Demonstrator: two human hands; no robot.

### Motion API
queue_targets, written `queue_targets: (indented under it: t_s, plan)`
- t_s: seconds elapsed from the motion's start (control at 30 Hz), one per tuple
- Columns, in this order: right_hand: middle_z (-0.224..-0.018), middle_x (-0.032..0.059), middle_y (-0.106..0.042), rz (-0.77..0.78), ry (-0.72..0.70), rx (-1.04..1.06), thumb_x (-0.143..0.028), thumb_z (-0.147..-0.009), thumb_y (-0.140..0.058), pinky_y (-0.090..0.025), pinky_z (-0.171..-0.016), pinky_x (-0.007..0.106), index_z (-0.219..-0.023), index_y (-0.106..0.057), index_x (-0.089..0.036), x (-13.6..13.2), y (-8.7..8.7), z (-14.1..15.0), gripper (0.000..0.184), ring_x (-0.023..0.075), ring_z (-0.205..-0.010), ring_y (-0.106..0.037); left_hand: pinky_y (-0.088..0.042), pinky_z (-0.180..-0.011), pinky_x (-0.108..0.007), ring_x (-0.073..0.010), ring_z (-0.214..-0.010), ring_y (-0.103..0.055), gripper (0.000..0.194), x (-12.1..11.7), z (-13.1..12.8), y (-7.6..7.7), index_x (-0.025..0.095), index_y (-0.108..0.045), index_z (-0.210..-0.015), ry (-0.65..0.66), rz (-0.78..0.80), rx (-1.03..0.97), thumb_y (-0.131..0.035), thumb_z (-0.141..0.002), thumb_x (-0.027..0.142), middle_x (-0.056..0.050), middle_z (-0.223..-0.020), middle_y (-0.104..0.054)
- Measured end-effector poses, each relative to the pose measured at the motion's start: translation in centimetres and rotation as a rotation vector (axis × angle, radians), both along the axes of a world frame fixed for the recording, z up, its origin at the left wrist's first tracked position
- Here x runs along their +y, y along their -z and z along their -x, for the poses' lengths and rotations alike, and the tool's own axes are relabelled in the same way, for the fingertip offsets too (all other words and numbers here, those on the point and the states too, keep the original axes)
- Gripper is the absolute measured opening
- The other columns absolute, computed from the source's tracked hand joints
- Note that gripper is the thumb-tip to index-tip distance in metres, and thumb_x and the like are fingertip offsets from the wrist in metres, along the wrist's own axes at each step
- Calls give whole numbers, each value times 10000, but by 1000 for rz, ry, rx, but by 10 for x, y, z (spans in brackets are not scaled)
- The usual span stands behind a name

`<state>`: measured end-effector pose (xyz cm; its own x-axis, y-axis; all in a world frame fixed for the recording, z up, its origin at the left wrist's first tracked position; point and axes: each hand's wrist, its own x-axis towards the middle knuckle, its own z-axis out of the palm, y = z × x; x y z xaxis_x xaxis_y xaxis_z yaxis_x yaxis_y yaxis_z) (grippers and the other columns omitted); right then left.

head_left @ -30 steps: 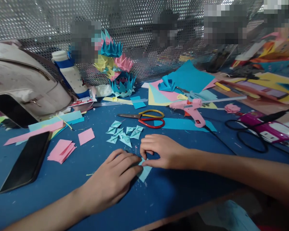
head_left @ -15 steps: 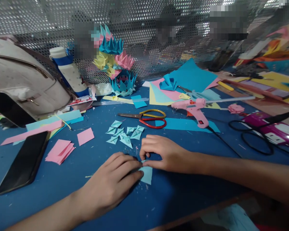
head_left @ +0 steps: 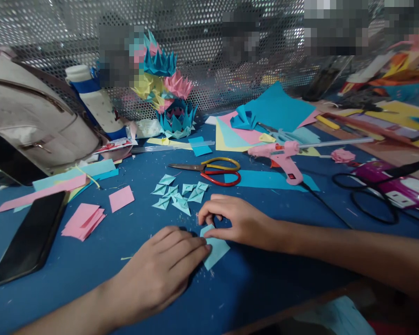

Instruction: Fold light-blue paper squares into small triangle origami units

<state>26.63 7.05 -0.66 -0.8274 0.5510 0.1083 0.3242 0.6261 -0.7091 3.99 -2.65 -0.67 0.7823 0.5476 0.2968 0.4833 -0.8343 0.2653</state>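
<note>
A small light blue square of paper (head_left: 216, 251) lies on the table between my hands, turned so that a corner points down. My left hand (head_left: 167, 267) has its fingers together and closed on the paper's left edge, the fingertips partly covering it. From the right, my right hand (head_left: 230, 218) curls its fingers and holds the upper edge, the thumb lying on the paper. Just beyond sit several small folded light blue paper pieces (head_left: 180, 191). Scissors (head_left: 209, 168) with one yellow and one red handle lie behind those.
To the left are pink paper squares (head_left: 84, 221) and a black phone (head_left: 30, 237). A pink glue gun (head_left: 284, 158) rests at the right, its black cable trailing past a purple power strip (head_left: 398, 184). Behind stand a bottle (head_left: 96, 104), a backpack (head_left: 31, 111) and a paper lotus stack (head_left: 176, 118).
The light blue paper has turned, so more of it shows, with a corner now pointing down. My right fingers have shifted slightly left. The whole view has moved a little.
</note>
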Motion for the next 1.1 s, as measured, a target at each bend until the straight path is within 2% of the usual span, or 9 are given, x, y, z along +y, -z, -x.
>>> queue_targets:
  t_s: [0.1, 0.27, 0.33, 0.47, 0.57, 0.63, 0.7, 0.9, 1.1]
  plan:
    - [-820, -15, -627, 0, 31, 28, -246, -803, -785, -413, -687, 223, -939, -662, -185, 1, 1, -2, 194, 122, -767, -569, -469, -959, -434, -249, -1107, -591, 380, -1, 0, 3, 89, -510, -1366, -47, -26, 43, -403, -1002, 117, -127, -1230, -647]
    - [-790, -13, -665, -26, 52, 92, -149, -814, -739, -427, -657, 211, -886, -674, -172, 1, 1, -5, 100, 113, -715, -560, -412, -998, -449, -246, -1099, -597, 367, -5, -2, 6, 101, -559, -1328, -107, -145, 68, -394, -1001, 121, -107, -1267, -653]
    - [-779, -7, -677, -78, 32, 120, -167, -832, -736, -427, -667, 221, -835, -683, -168, 0, 1, -6, 54, 118, -729, -568, -397, -1004, -449, -246, -1107, -591, 363, -5, -2, 6, 99, -570, -1317, -113, -167, 78, -383, -1008, 130, -100, -1287, -648]
    - [-782, 11, -702, -176, -114, 176, -231, -876, -722, -433, -723, 250, -820, -712, -165, 3, 0, -8, 87, 135, -777, -582, -387, -1025, -441, -239, -1132, -583, 366, -5, -2, 7, 114, -573, -1320, -123, -171, 91, -376, -1012, 133, -93, -1312, -641]
    - [-877, 24, -720, -241, -295, 173, -214, -918, -669, -440, -762, 255, -895, -732, -169, 12, -2, -11, 81, 135, -821, -587, -408, -1022, -444, -238, -1131, -589, 366, -5, -1, 6, 107, -577, -1316, -112, -168, 100, -388, -1002, 125, -100, -1317, -638]
    - [-960, 40, -719, -281, -366, 136, -210, -944, -631, -445, -788, 260, -946, -735, -174, 17, -3, -12, 110, 142, -872, -590, -418, -1013, -448, -239, -1123, -593, 369, -5, -1, 5, 103, -578, -1315, -106, -172, 106, -388, -998, 119, -105, -1309, -641]
    - [-1004, 53, -717, -286, -400, 115, -222, -967, -595, -451, -804, 265, -981, -731, -178, 21, -5, -13, 144, 150, -908, -595, -412, -1011, -446, -238, -1117, -590, 374, -4, -1, 4, 102, -573, -1320, -103, -174, 100, -374, -1004, 123, -104, -1299, -647]
    - [-959, 58, -740, -224, -468, 190, -229, -994, -550, -470, -846, 283, -1038, -696, -159, 23, -5, -13, 168, 150, -889, -636, -354, -1039, -423, -232, -1122, -577, 367, -2, -2, 4, 106, -555, -1335, -104, -162, 88, -368, -1021, 140, -89, -1292, -647]
    - [-973, 69, -725, -217, -506, 175, -227, -1000, -530, -464, -839, 280, -977, -696, -139, 24, -4, -14, 189, 157, -902, -637, -348, -1048, -417, -233, -1133, -565, 360, -3, -2, 2, 104, -577, -1305, -110, -168, 89, -352, -1027, 146, -101, -1292, -641]
